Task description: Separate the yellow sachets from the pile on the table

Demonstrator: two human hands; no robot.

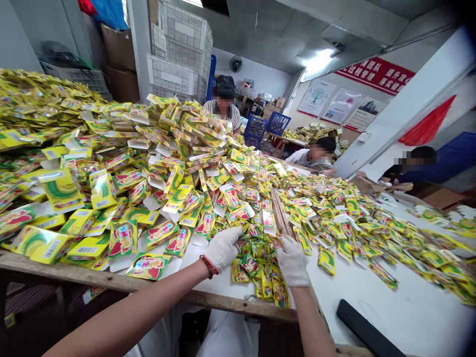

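Note:
Both my hands wear white knit gloves. My left hand (223, 248), with a red bead bracelet at the wrist, rests fingers curled on a heap of small yellow-green sachets (260, 270) near the table's front edge. My right hand (292, 260) sits on the same heap, fingers bent down into the sachets. Whether either hand grips a sachet is hidden. To the left lies a large pile of flat yellow cartons (122, 198) printed with red and green.
The white table (394, 307) carries more sachets (357, 223) spread to the right. A black bar (366, 329) lies at the front right. A wooden rail (111, 282) edges the front. Three people sit at the far side. White crates (178, 54) and blue baskets (266, 126) stand behind.

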